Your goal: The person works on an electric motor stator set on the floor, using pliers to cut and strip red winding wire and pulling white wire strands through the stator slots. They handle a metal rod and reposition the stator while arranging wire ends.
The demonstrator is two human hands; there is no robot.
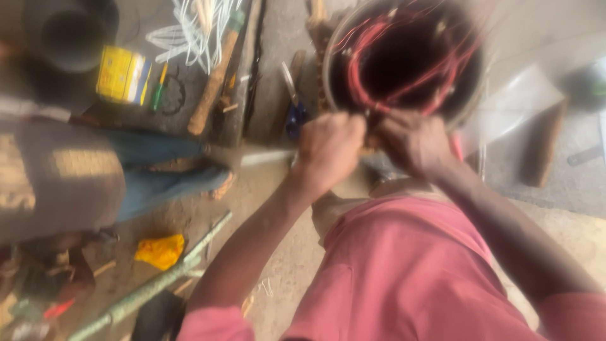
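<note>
Both hands meet at the near rim of a large round motor housing [404,63], whose dark bore is ringed with red winding wires [379,57]. The left hand [329,148] is curled into a tight fist against that rim, and the right hand [413,144] is clenched just beside it, the knuckles nearly touching; what either one grips is hidden by blur (it may be wire, I cannot tell). The housing sits at the top of the view, its far edge cut off by the frame. Little open room lies around the hands: blue-handled scissors [294,107] lie just left, a wooden handle [211,88] beyond. A flat yellow box [123,74] with a blue edge rests far left. On the floor near a greenish pipe [151,284] lies a crumpled yellow wrapper [161,251].
</note>
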